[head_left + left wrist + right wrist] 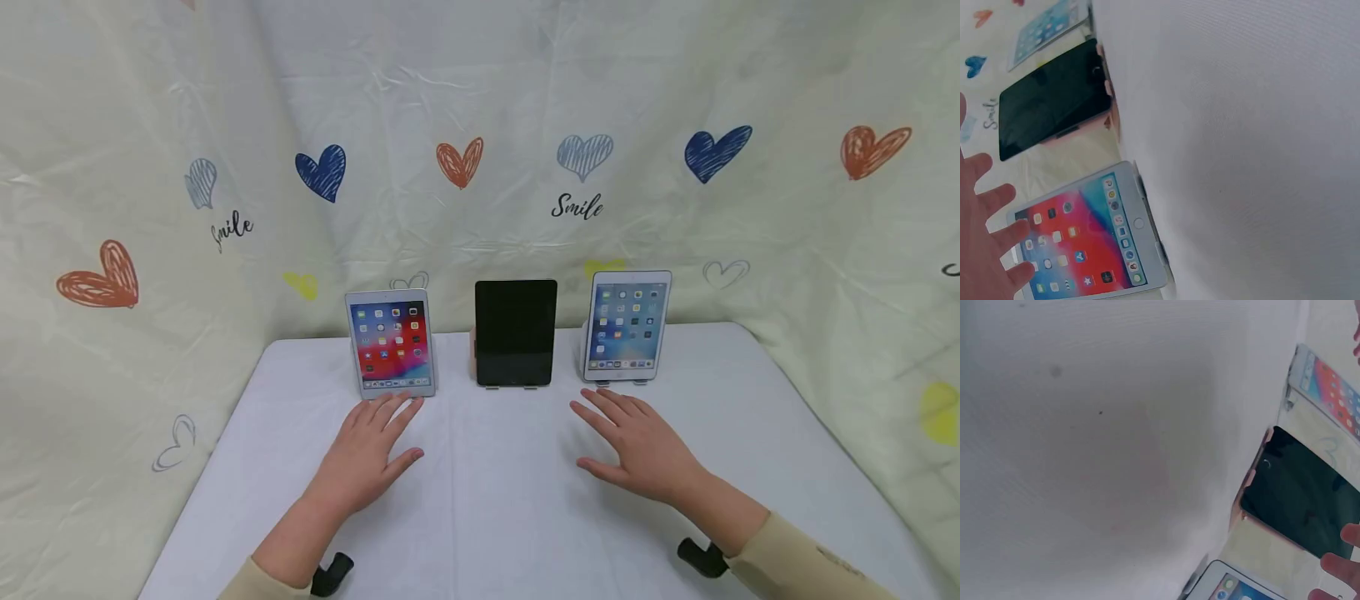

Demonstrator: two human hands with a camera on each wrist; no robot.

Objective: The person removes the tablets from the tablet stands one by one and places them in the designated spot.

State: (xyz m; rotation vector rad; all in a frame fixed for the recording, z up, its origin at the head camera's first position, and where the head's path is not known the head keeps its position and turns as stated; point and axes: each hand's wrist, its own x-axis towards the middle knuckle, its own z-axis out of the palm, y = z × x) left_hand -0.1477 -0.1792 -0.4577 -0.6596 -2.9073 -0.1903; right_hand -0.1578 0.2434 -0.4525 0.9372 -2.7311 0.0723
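Three tablets stand propped upright in a row near the back of the table. The left tablet (392, 342) has a white frame and a lit red and blue home screen. In the middle is a black tablet (515, 333) with a dark screen, on a pinkish stand (1115, 122). A white tablet (628, 327) with a lit blue home screen stands at the right. My left hand (371, 454) is held with spread fingers in front of the left tablet; whether the fingertips touch it I cannot tell. My right hand (641, 442), fingers spread, is below the right tablet and holds nothing.
A white cloth covers the table (495, 500). Behind it hangs a pale curtain (510, 83) printed with hearts and the word Smile. A black wrist-worn piece (330, 575) shows under the left wrist, and a similar black piece (703, 558) under the right.
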